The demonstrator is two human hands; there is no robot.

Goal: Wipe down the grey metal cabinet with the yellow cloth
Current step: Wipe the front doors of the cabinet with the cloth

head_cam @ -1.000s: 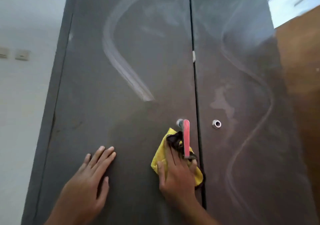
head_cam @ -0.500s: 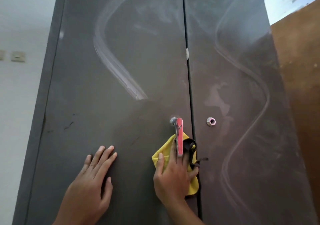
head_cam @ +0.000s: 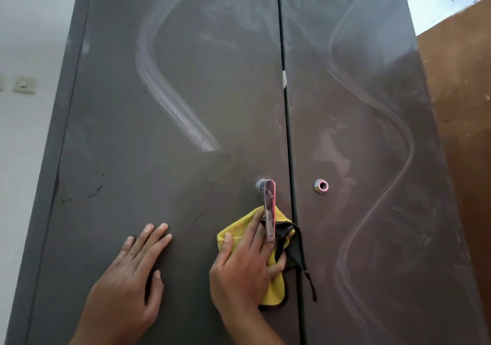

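Head view: right hand (head_cam: 244,267) grips the cloth (head_cam: 276,290), fingers curled into its folds, at the centre seam of the cabinet (head_cam: 159,164), behind the handle (head_cam: 269,206). Left hand (head_cam: 130,283) lies flat alongside, fingers released. Soft and light, the cloth likely handles best bunched under the palm.

The cabinet (head_cam: 186,105) is cut off at the 12 and 6 o'clock edges. The right hand (head_cam: 244,267) covers the middle of the yellow cloth (head_cam: 275,287), and the handle (head_cam: 269,209) hides part of its fingers. The left forearm (head_cam: 87,338) and right forearm (head_cam: 261,334) run out at 6 o'clock. The brown board (head_cam: 462,105) is cropped at 3 o'clock.
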